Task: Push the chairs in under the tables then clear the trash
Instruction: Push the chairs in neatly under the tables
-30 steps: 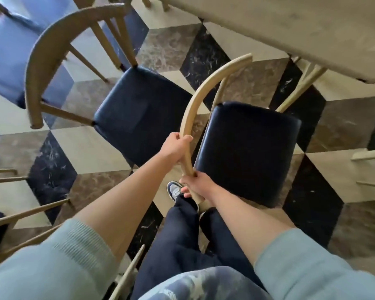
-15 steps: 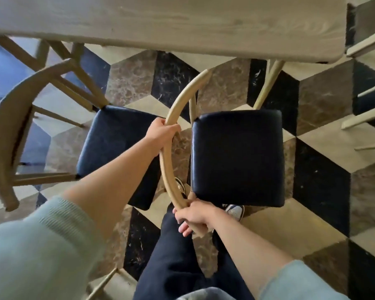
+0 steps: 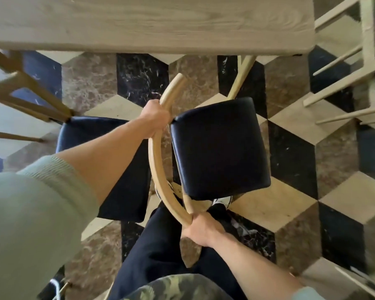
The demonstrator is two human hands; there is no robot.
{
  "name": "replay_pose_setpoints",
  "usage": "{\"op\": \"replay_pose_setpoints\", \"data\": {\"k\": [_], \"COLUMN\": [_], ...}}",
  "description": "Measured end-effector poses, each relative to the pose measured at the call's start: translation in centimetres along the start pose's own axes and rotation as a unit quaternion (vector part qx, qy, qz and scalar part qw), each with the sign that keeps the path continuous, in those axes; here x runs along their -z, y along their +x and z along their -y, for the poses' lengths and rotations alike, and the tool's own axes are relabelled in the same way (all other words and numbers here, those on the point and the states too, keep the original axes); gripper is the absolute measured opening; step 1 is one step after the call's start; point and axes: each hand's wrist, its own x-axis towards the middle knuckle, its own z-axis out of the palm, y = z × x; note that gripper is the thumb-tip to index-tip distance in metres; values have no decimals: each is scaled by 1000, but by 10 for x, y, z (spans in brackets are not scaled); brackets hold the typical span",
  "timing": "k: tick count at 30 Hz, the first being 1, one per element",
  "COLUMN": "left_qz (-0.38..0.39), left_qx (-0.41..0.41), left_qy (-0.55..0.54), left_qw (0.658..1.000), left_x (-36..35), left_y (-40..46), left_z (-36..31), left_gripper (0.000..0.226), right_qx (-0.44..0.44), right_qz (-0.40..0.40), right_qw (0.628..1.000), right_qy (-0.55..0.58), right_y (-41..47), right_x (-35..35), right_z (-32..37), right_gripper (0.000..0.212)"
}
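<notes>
A wooden chair with a black padded seat [image 3: 220, 148] and a curved pale backrest stands just in front of my legs. My left hand [image 3: 155, 118] is wrapped around the upper part of the curved backrest rail [image 3: 158, 169]. My right hand [image 3: 200, 231] grips the rail's lower end, close to my knees. The seat's far edge lies short of the light wooden table [image 3: 149, 24], whose near edge spans the top of the view. No trash is visible.
A second chair with a black seat [image 3: 85, 131] stands to the left, partly hidden by my left arm. More pale wooden chair frames [image 3: 342, 87] stand at the right. The floor is a cube-pattern tile in black, brown and cream.
The view has swung round to face the table squarely. The chair I hold has turned with it, and its seat now sits closer to the table's edge. Both hands kept their grip.
</notes>
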Motion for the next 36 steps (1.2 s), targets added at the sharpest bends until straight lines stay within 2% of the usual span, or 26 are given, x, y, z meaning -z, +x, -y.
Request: {"op": "replay_pose_setpoints", "data": {"k": [2,5,8,11,21,23,28,36], "left_qz": [-5,-17,-31,-45,-48,-56,-71,-104], "left_qx": [11,17,16,26,60,67,84,96], "left_qy": [-23,-64,-95,-129,-230,-239,-244,-253], "left_qw": [1000,998,995,990,970,967,964,957], "left_x": [10,20,25,28,40,44,51,85], "left_y": [-4,-14,-20,-20,-26,-24,-19,-9], "left_z": [15,33,43,40,46,49,54,68], "left_gripper": [29,27,27,27,31,31,31,25], "right_qx": [12,7,4,23,26,38,49,76], "right_qz": [-16,-24,-31,-42,-58,-52,-40,-41], "right_qw": [999,995,993,986,977,975,970,965], "right_qy": [-40,-100,-114,-157,-204,-213,-234,-248], "right_y": [-5,-12,-16,-15,-1,-2,-4,7], "right_x": [6,10,14,36,71,76,85,87], "right_z": [0,-1,-5,-12,-26,-21,-10,29], "right_gripper": [57,43,45,33,34,38,28,30]}}
